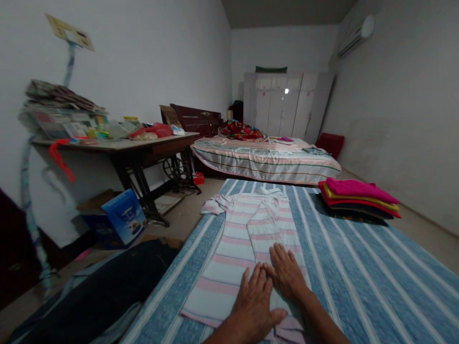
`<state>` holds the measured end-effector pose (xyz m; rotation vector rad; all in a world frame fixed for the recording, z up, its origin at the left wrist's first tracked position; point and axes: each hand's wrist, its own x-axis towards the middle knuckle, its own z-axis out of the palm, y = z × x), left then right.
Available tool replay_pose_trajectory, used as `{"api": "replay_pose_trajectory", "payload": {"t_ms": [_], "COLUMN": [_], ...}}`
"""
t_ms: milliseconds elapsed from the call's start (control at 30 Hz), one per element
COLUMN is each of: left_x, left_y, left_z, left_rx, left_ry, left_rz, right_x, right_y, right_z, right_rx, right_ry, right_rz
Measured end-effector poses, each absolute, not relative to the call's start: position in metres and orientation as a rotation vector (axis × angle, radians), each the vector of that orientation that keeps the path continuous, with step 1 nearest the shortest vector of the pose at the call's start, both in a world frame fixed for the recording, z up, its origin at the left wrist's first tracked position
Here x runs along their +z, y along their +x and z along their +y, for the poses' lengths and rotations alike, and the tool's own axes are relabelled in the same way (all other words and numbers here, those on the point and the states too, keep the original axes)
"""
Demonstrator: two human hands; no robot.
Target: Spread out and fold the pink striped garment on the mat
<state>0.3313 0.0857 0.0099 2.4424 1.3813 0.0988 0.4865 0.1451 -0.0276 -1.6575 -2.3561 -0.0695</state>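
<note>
A pale shirt with pink stripes (229, 248) lies spread on a blue-and-white striped bed cover (333, 248). Its right side is folded inward, with that sleeve lying across the body; the other sleeve sticks out at the far left. My left hand (253, 301) rests flat on the lower part of the shirt, fingers extended. Just beyond it, to the right, my right hand (287, 272) lies flat on the folded side, its fingers a little spread. The two hands touch or nearly touch near the fingertips. Neither one grasps anything.
A stack of folded clothes (358, 200) sits at the right on the bed. Dark clothing (107, 286) lies along the left edge. Further left stand a sewing-machine table (143, 143) and a blue box (125, 220). Another bed (265, 160) and a wardrobe (283, 107) are at the back.
</note>
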Motion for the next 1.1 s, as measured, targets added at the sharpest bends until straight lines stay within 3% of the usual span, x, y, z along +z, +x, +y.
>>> {"api": "replay_pose_trajectory", "payload": {"t_ms": [533, 1100], "left_x": [0.002, 0.012], "left_y": [0.330, 0.332], "left_z": [0.087, 0.088], "left_rx": [0.129, 0.033], "left_ry": [2.488, 2.443], "left_rz": [1.374, 1.374], "right_x": [-0.040, -0.026], "right_y": [0.488, 0.486], "right_z": [0.148, 0.145], "right_rx": [-0.149, 0.021], "right_ry": [-1.622, -1.668], "right_rz": [-2.333, -2.336]}}
